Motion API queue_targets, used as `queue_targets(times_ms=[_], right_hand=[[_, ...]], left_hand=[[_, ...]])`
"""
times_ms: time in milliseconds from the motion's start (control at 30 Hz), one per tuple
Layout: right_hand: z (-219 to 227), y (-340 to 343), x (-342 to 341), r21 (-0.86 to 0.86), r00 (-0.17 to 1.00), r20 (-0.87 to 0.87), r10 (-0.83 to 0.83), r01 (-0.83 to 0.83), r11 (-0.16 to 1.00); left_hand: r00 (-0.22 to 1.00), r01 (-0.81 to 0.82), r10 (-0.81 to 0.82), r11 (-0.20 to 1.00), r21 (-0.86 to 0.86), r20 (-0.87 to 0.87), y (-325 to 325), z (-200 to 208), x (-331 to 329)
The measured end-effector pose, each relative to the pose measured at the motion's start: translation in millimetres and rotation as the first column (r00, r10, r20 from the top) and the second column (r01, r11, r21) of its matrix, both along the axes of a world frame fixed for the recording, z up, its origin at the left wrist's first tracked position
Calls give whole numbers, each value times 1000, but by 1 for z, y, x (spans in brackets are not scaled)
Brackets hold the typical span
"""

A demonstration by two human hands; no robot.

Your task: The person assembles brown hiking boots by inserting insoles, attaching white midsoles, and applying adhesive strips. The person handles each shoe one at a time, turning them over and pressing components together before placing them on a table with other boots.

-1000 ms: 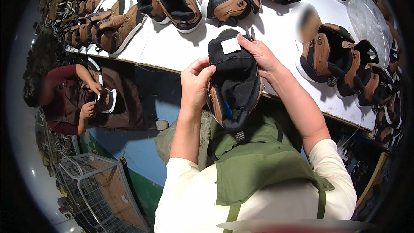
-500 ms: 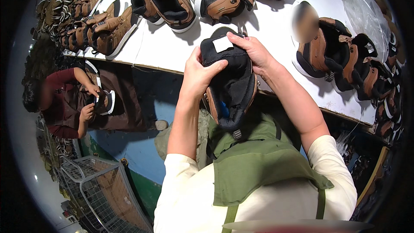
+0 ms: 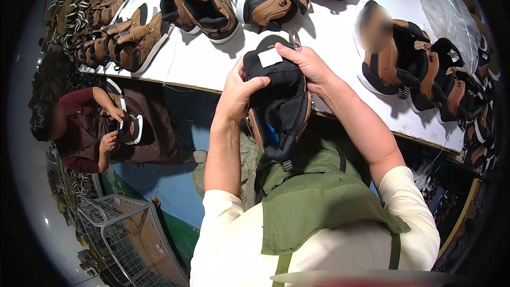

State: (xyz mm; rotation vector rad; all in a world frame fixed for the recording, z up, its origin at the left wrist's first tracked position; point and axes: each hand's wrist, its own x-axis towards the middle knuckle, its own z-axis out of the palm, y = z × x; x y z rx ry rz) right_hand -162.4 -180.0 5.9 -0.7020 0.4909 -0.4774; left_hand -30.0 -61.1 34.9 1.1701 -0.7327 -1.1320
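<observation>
Both of my hands grip a brown and black shoe [image 3: 280,103] at the table's near edge, its black-lined opening facing up and its heel toward me. My left hand [image 3: 234,93] wraps the left side, with the thumb laid across the inside of the black tongue. On the right, my right hand [image 3: 311,66] holds the tongue's edge, thumb tip beside a blank-looking white label [image 3: 270,58]. A bit of blue [image 3: 272,136] shows deep inside near the heel. The sole and most fingertips are hidden behind the shoe.
On the white table [image 3: 329,37] stand several similar brown shoes [image 3: 212,13], with another row [image 3: 385,72] at right beside clear plastic film [image 3: 451,16]. At left a seated co-worker [image 3: 79,122] handles a shoe. Below stands a wire cart [image 3: 127,234].
My hands and the shoe have shifted slightly left in view. My grip looks the same, with the left thumb a little farther left on the tongue.
</observation>
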Motion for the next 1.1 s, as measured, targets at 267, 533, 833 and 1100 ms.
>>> queue_targets(times_ms=[267, 533, 833, 1100], right_hand=[[-6, -1, -1, -15, 999, 51, -1, 2, 1000], [-2, 3, 0, -54, 998, 58, -29, 32, 998], [-2, 2, -2, -22, 995, 84, -49, 51, 998], [-1, 1, -3, -8, 997, 72, -40, 41, 999]], left_hand=[[997, 35, -34, 999, 12, -73, 0, -6, 4], [983, 83, -87, 996, -34, -162, 4, -18, 11], [977, 55, -86, 986, -158, -195, 12, -20, 6], [992, -124, 123, 986, -115, -13, 61, -24, 5]])
